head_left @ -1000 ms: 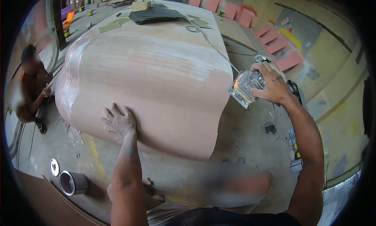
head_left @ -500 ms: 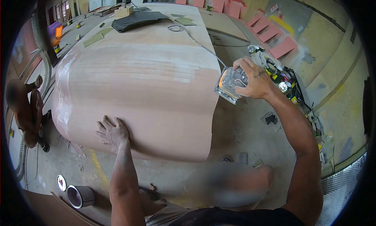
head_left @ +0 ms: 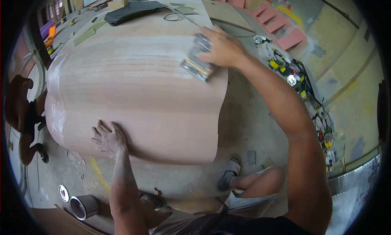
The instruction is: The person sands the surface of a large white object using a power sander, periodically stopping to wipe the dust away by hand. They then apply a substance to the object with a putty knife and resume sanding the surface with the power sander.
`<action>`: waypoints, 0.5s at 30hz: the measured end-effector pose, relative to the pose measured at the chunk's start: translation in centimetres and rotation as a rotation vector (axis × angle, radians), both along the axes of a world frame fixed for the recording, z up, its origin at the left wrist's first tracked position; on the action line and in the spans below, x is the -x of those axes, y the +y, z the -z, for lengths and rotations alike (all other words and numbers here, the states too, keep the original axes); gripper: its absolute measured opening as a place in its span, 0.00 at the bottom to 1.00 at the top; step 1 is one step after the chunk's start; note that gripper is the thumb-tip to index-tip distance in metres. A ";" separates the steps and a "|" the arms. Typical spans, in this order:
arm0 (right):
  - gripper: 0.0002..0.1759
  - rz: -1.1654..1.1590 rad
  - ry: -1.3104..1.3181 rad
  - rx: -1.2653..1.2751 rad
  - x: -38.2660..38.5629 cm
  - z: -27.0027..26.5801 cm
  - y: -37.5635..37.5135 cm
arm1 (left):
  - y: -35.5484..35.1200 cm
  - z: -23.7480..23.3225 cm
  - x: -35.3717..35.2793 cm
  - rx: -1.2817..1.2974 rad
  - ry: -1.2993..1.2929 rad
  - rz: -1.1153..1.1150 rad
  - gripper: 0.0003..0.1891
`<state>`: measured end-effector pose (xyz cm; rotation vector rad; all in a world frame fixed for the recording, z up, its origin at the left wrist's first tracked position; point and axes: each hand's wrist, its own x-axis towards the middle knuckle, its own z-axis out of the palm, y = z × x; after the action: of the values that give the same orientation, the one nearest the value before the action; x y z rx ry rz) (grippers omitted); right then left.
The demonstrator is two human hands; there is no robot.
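A big curved panel (head_left: 171, 125), pinkish-beige with whitish streaks along its upper part, fills the middle of the view. My left hand (head_left: 110, 137) lies flat on its near lower side, fingers spread. My right hand (head_left: 224, 47) is wrapped over a corded electric sander (head_left: 198, 62), slightly blurred, near the panel's right edge. The sander appears to rest on the streaked surface; its cord runs up toward the far side. Its underside is hidden.
Dark sheets (head_left: 134, 13) and a wooden block (head_left: 118, 3) lie on the panel's far part. Several pink pieces (head_left: 291, 38) lean at the back right. Cans and litter (head_left: 293, 78) line the right side. An open can (head_left: 83, 206) stands lower left. Another person (head_left: 28, 117) is at the left.
My right hand has carried the sander left, from beside the panel's right edge to over its surface. My left hand stays flat. The person at the left has changed posture.
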<state>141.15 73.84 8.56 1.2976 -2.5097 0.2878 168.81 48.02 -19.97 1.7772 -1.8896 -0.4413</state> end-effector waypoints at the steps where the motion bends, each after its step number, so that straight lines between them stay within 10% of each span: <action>1: 0.38 -0.032 0.003 -0.002 0.3 -0.1 -1.6 | -0.1 0.0 0.0 0.004 0.007 0.000 0.33; 15: 0.40 0.029 -0.070 0.034 0.3 0.6 10.2 | -0.6 1.3 -0.4 0.012 0.023 0.034 0.33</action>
<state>140.81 84.02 7.93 1.2571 -2.5675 0.3742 169.25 47.45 -21.24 1.7275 -1.9046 -0.4602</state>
